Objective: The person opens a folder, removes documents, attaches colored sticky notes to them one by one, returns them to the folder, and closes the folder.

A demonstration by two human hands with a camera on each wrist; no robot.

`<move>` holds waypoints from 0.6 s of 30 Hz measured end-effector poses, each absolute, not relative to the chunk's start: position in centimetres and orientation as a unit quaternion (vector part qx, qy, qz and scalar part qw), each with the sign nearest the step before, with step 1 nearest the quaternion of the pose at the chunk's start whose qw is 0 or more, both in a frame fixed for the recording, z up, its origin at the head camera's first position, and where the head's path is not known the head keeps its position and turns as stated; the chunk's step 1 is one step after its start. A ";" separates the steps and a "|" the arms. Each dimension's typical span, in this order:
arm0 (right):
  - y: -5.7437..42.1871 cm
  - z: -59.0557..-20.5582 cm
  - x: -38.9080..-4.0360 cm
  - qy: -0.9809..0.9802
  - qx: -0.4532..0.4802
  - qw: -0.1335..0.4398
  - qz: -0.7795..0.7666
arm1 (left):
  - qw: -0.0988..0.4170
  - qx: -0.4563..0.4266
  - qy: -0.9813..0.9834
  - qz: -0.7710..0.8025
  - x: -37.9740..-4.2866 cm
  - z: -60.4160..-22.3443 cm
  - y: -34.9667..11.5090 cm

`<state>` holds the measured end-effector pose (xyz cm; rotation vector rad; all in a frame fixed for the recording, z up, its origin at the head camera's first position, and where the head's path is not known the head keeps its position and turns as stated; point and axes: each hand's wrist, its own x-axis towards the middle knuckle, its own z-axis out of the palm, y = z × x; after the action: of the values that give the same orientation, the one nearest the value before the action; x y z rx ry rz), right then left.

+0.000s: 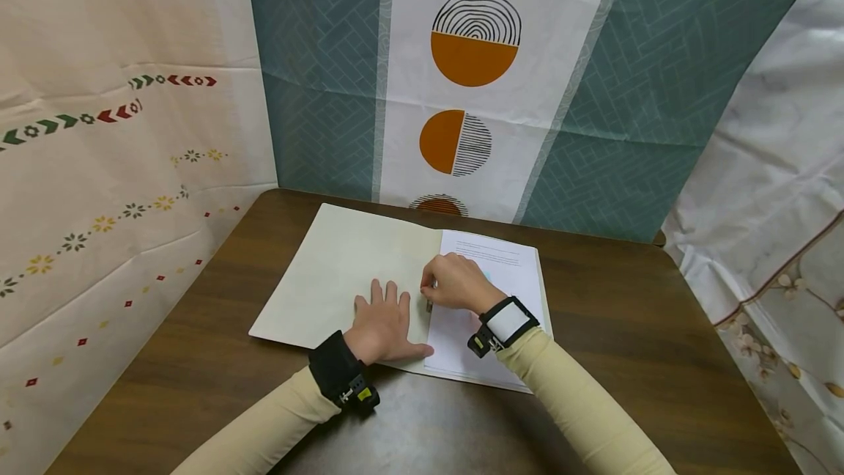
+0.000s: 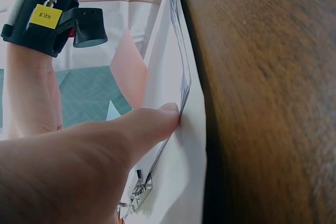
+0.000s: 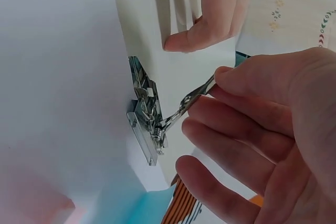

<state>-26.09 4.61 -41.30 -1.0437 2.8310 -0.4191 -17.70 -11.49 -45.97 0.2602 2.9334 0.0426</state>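
An open cream folder [image 1: 349,262] lies on the table, with a stack of white printed papers [image 1: 514,299] on its right side. A metal lever clip [image 3: 144,114] sits by the spine at the papers' left edge. My right hand [image 1: 458,283] pinches the clip's raised lever [image 3: 185,106] between thumb and index finger; its other fingers are loosely bent. With fingers spread, my left hand [image 1: 384,325] rests on the folder just left of the spine. In the left wrist view, its thumb [image 2: 163,116] touches the edge of the stack.
A pink paper tab [image 2: 128,69] and a light blue tab [image 2: 112,111] stand up from the papers. The brown wooden table [image 1: 613,328] extends around the folder. Patterned cloths [image 1: 330,79] hang behind it and at both sides.
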 end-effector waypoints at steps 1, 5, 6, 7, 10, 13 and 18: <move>4.6 -41.3 -26.2 0.927 -0.345 0.051 -0.142 | 0.097 0.088 0.991 0.013 -17.7 -46.0 -11.5; 5.0 -42.7 -27.4 0.916 -0.364 0.051 -0.160 | 0.096 0.090 0.991 0.010 -17.7 -46.0 -11.5; 5.0 -42.7 -27.5 0.915 -0.366 0.053 -0.162 | 0.095 0.090 0.991 0.009 -17.7 -46.1 -11.6; 5.0 -42.7 -27.5 0.914 -0.366 0.057 -0.163 | 0.094 0.090 0.991 0.009 -17.7 -46.1 -11.6; 4.9 -42.5 -27.6 0.916 -0.364 0.068 -0.155 | 0.093 0.092 0.991 0.006 -17.7 -46.2 -11.6; 4.4 -41.1 -26.6 0.924 -0.347 0.084 -0.136 | 0.093 0.093 0.991 0.007 -17.7 -46.2 -11.6; 4.5 -42.3 -27.1 0.929 -0.347 0.079 -0.096 | 0.091 0.095 0.991 0.010 -17.7 -46.2 -11.6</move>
<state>-27.12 4.46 -42.35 -1.0385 2.7810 -0.2885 -17.75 -11.56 -46.17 0.2811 2.9453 0.0285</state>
